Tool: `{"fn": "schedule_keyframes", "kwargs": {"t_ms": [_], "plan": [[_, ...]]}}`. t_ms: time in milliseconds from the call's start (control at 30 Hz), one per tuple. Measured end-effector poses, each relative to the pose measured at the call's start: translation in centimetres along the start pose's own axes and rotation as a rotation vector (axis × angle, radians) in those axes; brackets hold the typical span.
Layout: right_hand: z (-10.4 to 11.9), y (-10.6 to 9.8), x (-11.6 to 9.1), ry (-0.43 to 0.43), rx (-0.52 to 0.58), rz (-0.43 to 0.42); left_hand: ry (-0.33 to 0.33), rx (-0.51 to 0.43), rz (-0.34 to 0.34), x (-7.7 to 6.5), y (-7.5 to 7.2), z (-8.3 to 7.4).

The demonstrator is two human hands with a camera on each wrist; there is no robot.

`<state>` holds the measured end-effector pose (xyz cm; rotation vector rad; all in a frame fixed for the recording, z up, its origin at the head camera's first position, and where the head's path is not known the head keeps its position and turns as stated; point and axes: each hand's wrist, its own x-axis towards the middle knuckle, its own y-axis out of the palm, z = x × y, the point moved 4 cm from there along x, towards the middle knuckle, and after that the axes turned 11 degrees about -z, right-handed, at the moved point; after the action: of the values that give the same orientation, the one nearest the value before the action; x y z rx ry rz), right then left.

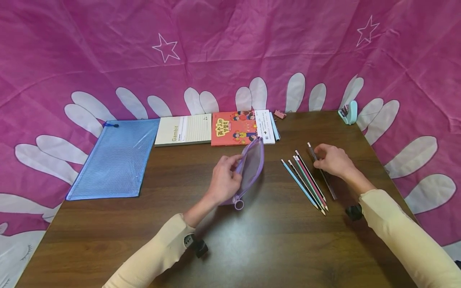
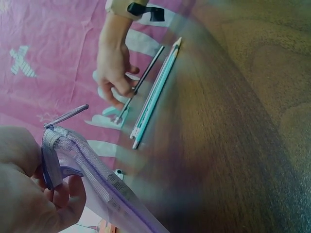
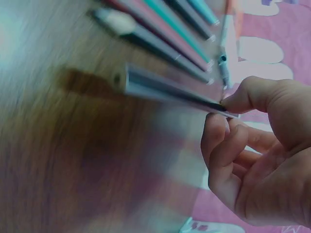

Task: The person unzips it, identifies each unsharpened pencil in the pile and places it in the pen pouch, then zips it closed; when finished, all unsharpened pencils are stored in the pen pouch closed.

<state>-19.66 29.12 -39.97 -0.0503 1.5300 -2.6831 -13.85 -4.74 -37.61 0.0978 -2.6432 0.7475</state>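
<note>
My left hand [image 1: 226,178] grips one side of a purple zip pouch [image 1: 251,164], whose mouth gapes toward the right. A round ring pull [image 1: 239,204] hangs at the pouch's near end. Over on the right, my right hand [image 1: 334,160] pinches a dark pencil [image 1: 325,182] between thumb and fingers. In the right wrist view this pencil's unsharpened end [image 3: 121,80] points away from the hand. Just left of it several pencils [image 1: 306,182] in blue, black, green and red lie side by side on the table, sharpened tips toward me.
A blue mesh zip folder [image 1: 115,160] lies at the left. Along the back are a lined notebook [image 1: 183,130], a red book [image 1: 234,128], a light blue pen [image 1: 275,127], a pink binder clip [image 1: 279,114] and a mint stapler [image 1: 349,113]. A pink cloth [image 1: 223,52] hangs behind the table.
</note>
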Motion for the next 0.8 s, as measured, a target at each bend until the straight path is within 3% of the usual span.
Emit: {"fn": "schedule_keyframes", "kwargs": {"t_ms": [167,433,800], "plan": [[1.6,-0.1,-0.5,0.037,0.161,0.003,-0.007,0.0,0.001,0.0,0.0,-0.1],[5.6,0.1,-1.1,0.147,0.515,0.014,-0.005,-0.006,0.0,-0.1,-0.1,-0.2],[11.8,1.4,-1.5,0.222,0.832,-0.077,-0.012,-0.012,0.012,-0.2,0.0,-0.3]]}}
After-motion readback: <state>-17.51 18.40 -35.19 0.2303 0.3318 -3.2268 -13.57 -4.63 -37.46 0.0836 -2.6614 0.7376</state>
